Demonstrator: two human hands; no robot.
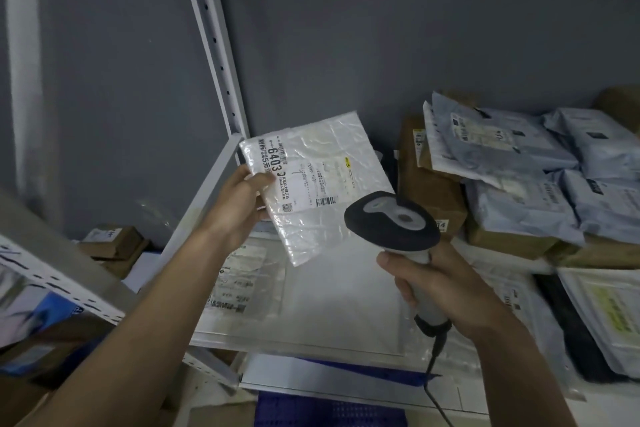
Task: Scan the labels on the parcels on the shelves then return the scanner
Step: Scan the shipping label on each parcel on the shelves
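My left hand (239, 204) grips the left edge of a flat white plastic-wrapped parcel (322, 215), held up above the shelf with its printed label (304, 177) facing me. My right hand (443, 284) grips the pale handle of a corded barcode scanner (391, 218). The scanner's dark head sits just right of and below the label, tilted toward the parcel. Its black cable (436, 378) hangs down past the shelf edge.
The white shelf (311, 305) holds flat white mailers below the held parcel. A heap of grey-blue bags (519, 163) and brown boxes (433, 191) fills the right side. A shelf upright (214, 45) stands at left, with small boxes (114, 243) behind it.
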